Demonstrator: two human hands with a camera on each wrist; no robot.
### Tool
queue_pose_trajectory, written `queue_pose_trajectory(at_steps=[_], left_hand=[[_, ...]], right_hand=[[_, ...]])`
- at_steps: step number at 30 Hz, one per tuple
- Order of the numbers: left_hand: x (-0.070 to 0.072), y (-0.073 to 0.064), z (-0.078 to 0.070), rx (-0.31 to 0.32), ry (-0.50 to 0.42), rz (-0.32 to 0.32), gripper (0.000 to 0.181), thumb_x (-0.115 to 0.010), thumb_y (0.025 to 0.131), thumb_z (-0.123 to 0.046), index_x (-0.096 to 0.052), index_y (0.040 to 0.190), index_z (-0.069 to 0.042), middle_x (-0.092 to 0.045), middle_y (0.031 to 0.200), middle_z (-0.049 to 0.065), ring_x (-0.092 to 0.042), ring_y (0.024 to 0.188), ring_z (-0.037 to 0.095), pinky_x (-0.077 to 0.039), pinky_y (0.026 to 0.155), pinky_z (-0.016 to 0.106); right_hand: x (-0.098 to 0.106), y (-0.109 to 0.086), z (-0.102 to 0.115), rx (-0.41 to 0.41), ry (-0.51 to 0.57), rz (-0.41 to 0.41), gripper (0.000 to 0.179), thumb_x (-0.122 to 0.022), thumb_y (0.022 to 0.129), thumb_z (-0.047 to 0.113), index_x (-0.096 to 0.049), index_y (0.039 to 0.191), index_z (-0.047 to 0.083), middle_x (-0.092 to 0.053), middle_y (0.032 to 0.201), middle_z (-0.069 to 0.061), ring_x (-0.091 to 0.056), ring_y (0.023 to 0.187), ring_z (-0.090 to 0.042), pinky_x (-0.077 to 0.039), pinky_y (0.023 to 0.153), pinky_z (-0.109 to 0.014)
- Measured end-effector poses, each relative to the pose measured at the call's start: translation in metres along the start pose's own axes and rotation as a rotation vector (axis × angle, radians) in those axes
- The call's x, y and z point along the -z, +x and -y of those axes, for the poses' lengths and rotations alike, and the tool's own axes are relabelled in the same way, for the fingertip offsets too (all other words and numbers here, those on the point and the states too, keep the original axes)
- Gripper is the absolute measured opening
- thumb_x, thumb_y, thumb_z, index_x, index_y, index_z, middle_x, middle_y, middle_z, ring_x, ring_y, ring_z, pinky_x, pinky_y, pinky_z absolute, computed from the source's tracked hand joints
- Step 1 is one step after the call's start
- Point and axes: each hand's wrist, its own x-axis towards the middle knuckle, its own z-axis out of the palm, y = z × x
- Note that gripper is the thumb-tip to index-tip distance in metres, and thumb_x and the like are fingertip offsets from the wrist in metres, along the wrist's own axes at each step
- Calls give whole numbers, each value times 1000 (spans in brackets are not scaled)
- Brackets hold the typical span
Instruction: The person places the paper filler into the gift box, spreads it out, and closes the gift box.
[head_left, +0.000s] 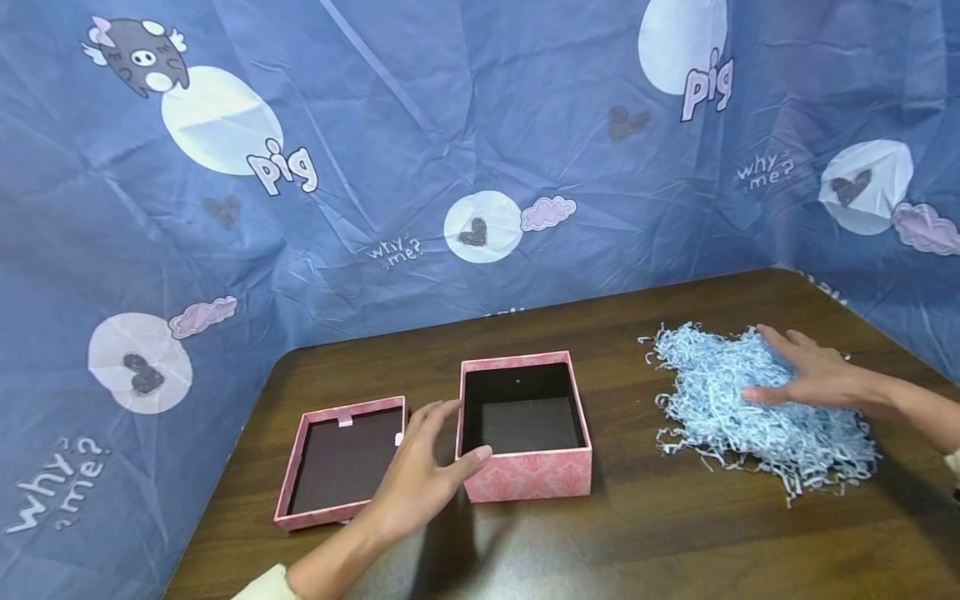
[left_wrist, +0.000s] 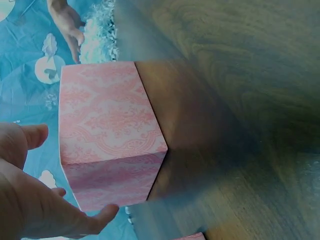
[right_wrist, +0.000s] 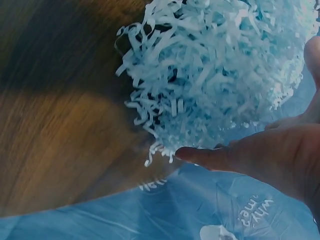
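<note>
A pink patterned box (head_left: pixel 528 475) with a dark interior stands uncovered at the middle of the table. My left hand (head_left: pixel 423 475) is at its left side, fingers spread and thumb near the front left corner; in the left wrist view the fingers (left_wrist: pixel 102 218) lie beside the box wall (left_wrist: pixel 110 110), gripping nothing. At the right lies a loose heap of light blue shredded paper (head_left: pixel 727 408). Over its far right part is my right hand (head_left: pixel 817 375), fingers spread apart. The right wrist view shows a fingertip close to the edge of the shredded paper (right_wrist: pixel 210 75).
The box's shallow pink lid (head_left: pixel 337 467) lies inside-up left of the box, partly behind my left hand and forearm. All stand on a dark wooden table (head_left: pixel 622 533). A blue printed cloth (head_left: pixel 420 150) hangs behind the table's far edge.
</note>
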Motion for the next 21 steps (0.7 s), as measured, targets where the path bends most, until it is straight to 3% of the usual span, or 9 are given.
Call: queue_pose_trajectory(at_steps=[8, 15, 21], left_hand=[[-3, 7, 2, 17, -59, 39, 69, -75, 83, -39, -47, 139, -12, -45, 139, 10, -47, 122, 28, -44, 93, 47], [-9, 9, 4, 57, -147, 51, 72, -76, 82, -34, -43, 141, -10, -50, 131, 13, -50, 118, 28, -45, 94, 48], [-12, 10, 5, 97, -214, 58, 71, -77, 82, -30, -41, 141, -13, -51, 128, 15, -51, 115, 34, -48, 88, 44]], right_hand=[[-15, 10, -2, 23, 9, 3, 116, -75, 78, 46, 1, 150, -4, -7, 141, -50, -10, 125, -69, -14, 91, -80], [-25, 16, -5, 38, -10, 10, 120, -80, 72, 45, -4, 148, -7, -12, 139, -50, -12, 125, -66, -9, 95, -77], [-29, 23, -12, 49, -46, -5, 119, -83, 67, 43, -12, 146, -10, -19, 136, -49, -16, 124, -64, -6, 98, -75]])
